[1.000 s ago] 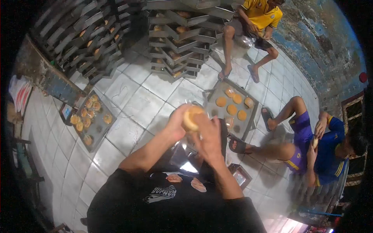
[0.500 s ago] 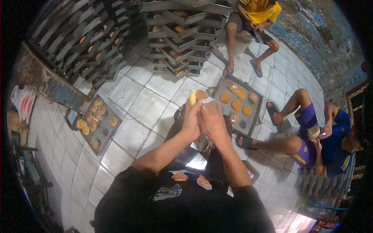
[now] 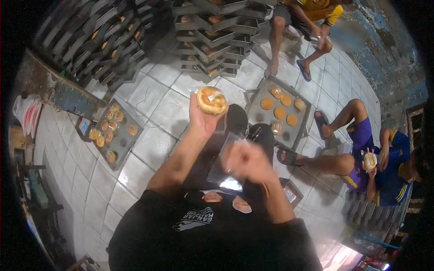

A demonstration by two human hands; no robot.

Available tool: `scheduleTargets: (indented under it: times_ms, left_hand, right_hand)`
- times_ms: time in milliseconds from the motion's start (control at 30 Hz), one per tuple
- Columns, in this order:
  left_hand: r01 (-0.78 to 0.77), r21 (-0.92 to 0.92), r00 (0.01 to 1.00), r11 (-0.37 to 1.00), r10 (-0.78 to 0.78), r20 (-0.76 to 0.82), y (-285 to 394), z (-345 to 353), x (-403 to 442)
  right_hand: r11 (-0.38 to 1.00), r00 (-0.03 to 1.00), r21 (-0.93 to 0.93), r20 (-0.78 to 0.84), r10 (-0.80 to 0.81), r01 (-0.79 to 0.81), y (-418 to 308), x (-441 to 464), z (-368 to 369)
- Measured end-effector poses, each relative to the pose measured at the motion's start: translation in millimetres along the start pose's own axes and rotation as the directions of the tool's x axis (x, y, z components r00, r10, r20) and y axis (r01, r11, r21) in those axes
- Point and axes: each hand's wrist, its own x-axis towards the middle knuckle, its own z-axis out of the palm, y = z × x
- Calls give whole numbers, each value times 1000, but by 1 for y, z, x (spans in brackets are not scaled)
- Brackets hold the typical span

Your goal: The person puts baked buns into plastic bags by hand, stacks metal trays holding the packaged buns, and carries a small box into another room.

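Note:
A round golden bun [image 3: 211, 100], in what looks like clear wrap with white print on top, rests in my left hand [image 3: 202, 118], whose fingers curl round its side. Over my lap, my right hand [image 3: 244, 160] is smeared by motion, and its fingers cannot be made out. Beneath it lies a shiny clear plastic stack [image 3: 219, 169] on my dark-clothed legs.
A tray of buns [image 3: 258, 115] lies ahead right, another tray [image 3: 118, 151] at left. Stacked trays [image 3: 212, 40] stand ahead. A person in yellow [image 3: 312, 13] sits at the back; one in blue [image 3: 391, 180] holds a bun at right.
The bun has moved left and forward in my left hand. My right hand has come away from it, back over my lap. The person in blue has turned their bun.

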Motion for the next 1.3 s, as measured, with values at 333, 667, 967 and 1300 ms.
scheduleTargets:
  times_ms: [333,667,967,1300]
  left_hand:
    - [58,-30,998,998,-57,13,-6,-4,-8]
    - [-97,543,976,834,-27,215,-6,-5,-33]
    - [-382,668,924,639,276,264,-30,-4,-27]
    - [-332,618,943,712,268,197,-18,3,-39]
  right_hand:
    - [944,947,298,241,-215,138,10,-2,-6]
    - [516,775,-853,-278,-568,72,-3,25,-20]
    - [748,774,-659,-511,-374,-73,26,42,-52]
    - [975,763,-217,-638,-103,-50,1,41,-58]
